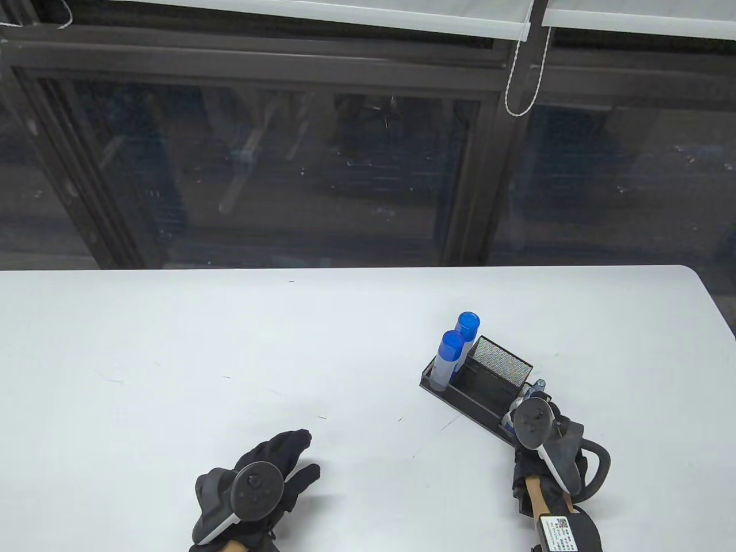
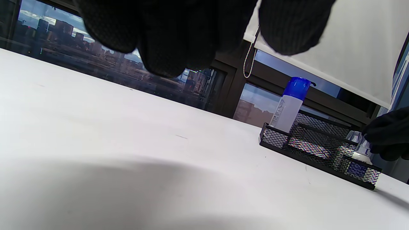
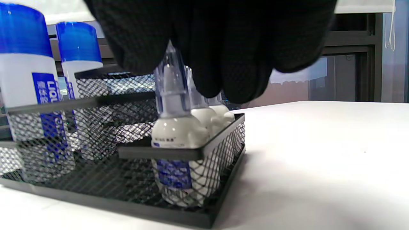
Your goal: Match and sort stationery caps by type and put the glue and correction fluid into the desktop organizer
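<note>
A black mesh organizer (image 1: 460, 395) stands on the white table at the right. Two blue-capped glue sticks (image 1: 450, 352) (image 1: 467, 328) stand upright in its far-left end; the right wrist view shows them too (image 3: 25, 73) (image 3: 78, 54). At its near-right end, three white correction fluid bottles (image 3: 177, 127) with clear caps stand in one compartment. My right hand (image 1: 522, 402) hangs over them, its fingers (image 3: 223, 83) curled down around the caps of the rear bottles. My left hand (image 1: 290, 454) rests flat on the table, fingers relaxed, holding nothing.
Beyond the table's far edge is a dark window with a roller blind and its cord (image 1: 517, 75). The table's right edge (image 1: 719, 310) lies just past the organizer. Bare white tabletop (image 1: 201, 356) spreads left of the organizer and ahead of my left hand.
</note>
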The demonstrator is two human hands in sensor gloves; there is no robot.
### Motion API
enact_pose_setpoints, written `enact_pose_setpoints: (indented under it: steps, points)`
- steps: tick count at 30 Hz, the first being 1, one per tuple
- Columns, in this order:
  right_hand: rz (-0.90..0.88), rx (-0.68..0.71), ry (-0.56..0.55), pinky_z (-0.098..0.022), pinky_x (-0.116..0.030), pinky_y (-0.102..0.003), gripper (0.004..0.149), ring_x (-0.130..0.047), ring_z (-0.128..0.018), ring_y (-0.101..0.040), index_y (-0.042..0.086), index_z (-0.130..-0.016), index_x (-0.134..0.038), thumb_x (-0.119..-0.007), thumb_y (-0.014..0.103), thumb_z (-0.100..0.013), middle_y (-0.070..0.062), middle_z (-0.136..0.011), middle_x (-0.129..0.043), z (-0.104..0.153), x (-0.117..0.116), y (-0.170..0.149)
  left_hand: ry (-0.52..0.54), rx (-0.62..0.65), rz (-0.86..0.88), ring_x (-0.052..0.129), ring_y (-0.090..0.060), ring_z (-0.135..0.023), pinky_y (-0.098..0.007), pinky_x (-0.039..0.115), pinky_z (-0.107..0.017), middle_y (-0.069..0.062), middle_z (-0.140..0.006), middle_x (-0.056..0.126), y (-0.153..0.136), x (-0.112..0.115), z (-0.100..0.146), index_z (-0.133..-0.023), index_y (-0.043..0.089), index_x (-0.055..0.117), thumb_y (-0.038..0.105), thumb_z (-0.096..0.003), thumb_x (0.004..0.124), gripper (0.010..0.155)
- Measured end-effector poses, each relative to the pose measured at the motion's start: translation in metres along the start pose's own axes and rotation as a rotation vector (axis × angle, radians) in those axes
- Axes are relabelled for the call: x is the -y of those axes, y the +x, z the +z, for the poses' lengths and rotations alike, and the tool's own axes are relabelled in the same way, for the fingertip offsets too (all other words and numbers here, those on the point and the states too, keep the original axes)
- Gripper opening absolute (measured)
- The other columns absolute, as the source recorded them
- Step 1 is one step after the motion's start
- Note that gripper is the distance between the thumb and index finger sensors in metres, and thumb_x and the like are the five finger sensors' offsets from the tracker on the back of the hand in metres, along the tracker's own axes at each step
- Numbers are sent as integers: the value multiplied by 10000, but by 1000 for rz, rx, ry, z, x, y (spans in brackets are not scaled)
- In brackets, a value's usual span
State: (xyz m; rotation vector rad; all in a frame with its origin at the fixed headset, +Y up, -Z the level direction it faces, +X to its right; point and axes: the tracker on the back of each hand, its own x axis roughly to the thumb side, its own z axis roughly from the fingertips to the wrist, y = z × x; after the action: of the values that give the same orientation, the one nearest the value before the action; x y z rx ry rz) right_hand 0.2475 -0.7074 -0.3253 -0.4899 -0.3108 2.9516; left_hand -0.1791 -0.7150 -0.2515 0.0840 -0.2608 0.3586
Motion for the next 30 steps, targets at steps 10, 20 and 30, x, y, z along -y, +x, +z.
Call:
enact_pose_setpoints:
  steps: [10, 20, 30]
  points:
    - [-279, 136, -5, -692, -603, -596, 674, -744, -926, -418, 152, -1089, -594, -750, 463, -512, -185, -1062, -695, 22, 73, 17, 23, -13, 12, 901, -299, -949, -545, 725, -686, -59, -1105, 778, -1, -4, 1, -1091, 264, 640, 574, -543, 717, 634]
    - [-423, 453, 134, -742, -469, -645, 732, -547, -1042, -457, 173, -1131, -498, -727, 496, -516, -206, -1148, -533, 66, 86, 60, 35, -17, 12, 898, -303, -952, -549, 722, -688, -60, -1108, 776, -4, -6, 3, -1094, 265, 636, 575, -544, 716, 637]
    - [-355, 469, 329, -739, -478, -639, 735, -553, -1036, -451, 165, -1125, -496, -721, 501, -511, -200, -1141, -537, 92, 4, 72, 41, -8, 9, 896, -305, -956, -551, 720, -688, -60, -1109, 774, -4, -6, 3, -1095, 264, 636, 577, -544, 715, 638]
